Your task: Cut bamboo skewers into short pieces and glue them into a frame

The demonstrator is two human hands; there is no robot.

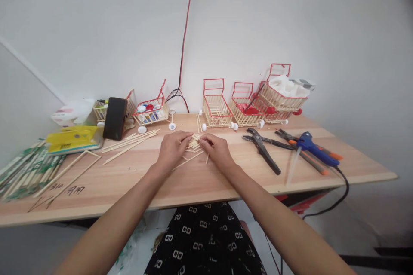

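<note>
The pile of short, pale wooden sticks (195, 144) lies on the light wooden table (226, 189), between the two hands. The left hand (174, 148) and right hand (217, 149) have curled fingers, tips drawn in at the pile's opposite sides, probably to keep the small pieces together. Whether either hand pinches a stick cannot be told; the fingers cover the contact.

Left of the pile: long, pale wooden sticks (132, 142), likely set there for easy reach. Right of it: black-handled metal pliers (262, 148), then a blue plastic glue gun (318, 150), whose black cord (346, 187) hangs past the table edge. Behind it: a red-rimmed wooden-stick cart (227, 106), limiting space there.
</note>
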